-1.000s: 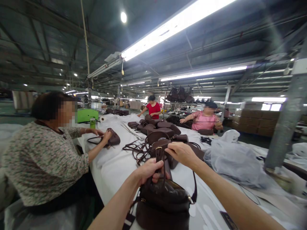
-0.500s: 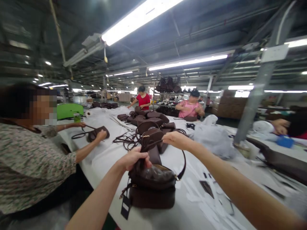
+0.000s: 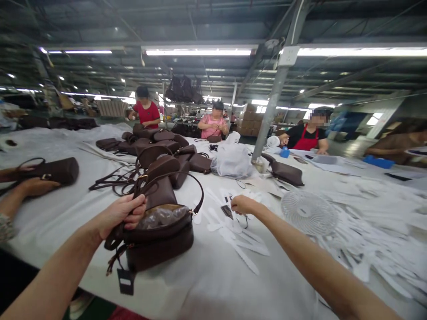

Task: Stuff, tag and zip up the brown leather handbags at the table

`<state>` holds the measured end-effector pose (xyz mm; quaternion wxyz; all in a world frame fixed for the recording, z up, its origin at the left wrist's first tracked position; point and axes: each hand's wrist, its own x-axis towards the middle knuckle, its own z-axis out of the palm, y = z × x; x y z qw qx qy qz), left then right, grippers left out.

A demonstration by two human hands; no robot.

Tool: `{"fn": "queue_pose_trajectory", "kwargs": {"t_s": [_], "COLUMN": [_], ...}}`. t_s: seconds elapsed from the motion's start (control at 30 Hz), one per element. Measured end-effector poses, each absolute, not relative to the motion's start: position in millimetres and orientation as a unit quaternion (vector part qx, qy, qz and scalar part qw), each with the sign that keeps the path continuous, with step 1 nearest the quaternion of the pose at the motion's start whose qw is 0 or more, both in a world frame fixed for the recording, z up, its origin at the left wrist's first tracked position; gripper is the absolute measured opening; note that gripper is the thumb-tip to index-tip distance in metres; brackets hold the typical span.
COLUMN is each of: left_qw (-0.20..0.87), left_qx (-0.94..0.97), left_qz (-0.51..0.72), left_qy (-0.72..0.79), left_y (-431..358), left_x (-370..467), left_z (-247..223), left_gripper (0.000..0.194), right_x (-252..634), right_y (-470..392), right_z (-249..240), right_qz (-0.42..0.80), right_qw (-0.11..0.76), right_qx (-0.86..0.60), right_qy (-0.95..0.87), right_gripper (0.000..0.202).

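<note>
A dark brown handbag point(image 3: 160, 249) stands open on the white-covered table, with clear plastic stuffing point(image 3: 163, 218) showing inside. A black tag point(image 3: 125, 282) hangs from its left side. My left hand point(image 3: 125, 214) is closed around the bag's brown strap point(image 3: 115, 235), bunched at the bag's left end. The handle arches up over the bag to its right end. To the right, my right hand point(image 3: 243, 205) is closed in a pinch over several white paper strips point(image 3: 235, 240), beside a small dark patterned tag point(image 3: 227, 212). What its fingertips hold is hidden.
A pile of brown bags point(image 3: 160, 146) lies beyond mine. A white bundle point(image 3: 231, 161), a grey post point(image 3: 270, 106) and a round clear basket point(image 3: 308, 212) stand farther right. At the left edge a co-worker's hands hold a brown bag point(image 3: 66, 171); other people work across the table.
My right hand has left the strap and moved right, down to the white strips. My left hand still grips the strap. The view has turned right.
</note>
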<state>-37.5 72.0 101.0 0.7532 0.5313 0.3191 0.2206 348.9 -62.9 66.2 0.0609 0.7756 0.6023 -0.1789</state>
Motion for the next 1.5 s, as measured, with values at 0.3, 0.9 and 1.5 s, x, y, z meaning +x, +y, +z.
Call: {"fn": "queue_pose_trajectory", "kwargs": {"t_s": [0.3,0.9,1.5], "left_qw": [0.739,0.74,0.476], "left_qx": [0.527,0.545,0.731], "left_qz": [0.205,0.219,0.375], "left_qy": [0.366,0.328,0.312], "left_y": [59,72,45], "left_x": [-34,-37,-22], "left_z": [113,95,103], "left_gripper": [0.027,0.057,0.028], "right_x": [352,365,127], "right_y": [-74,-75,38], "right_z": [-18,32,103], "right_qz": [-0.152,-0.363,-0.373], "right_qw": [-0.03,-0.522,-0.466], "right_qx": [0.798,0.624,0.578], "right_qy": [0.582,0.454,0.557], "right_gripper": [0.029,0.04,0.007]}}
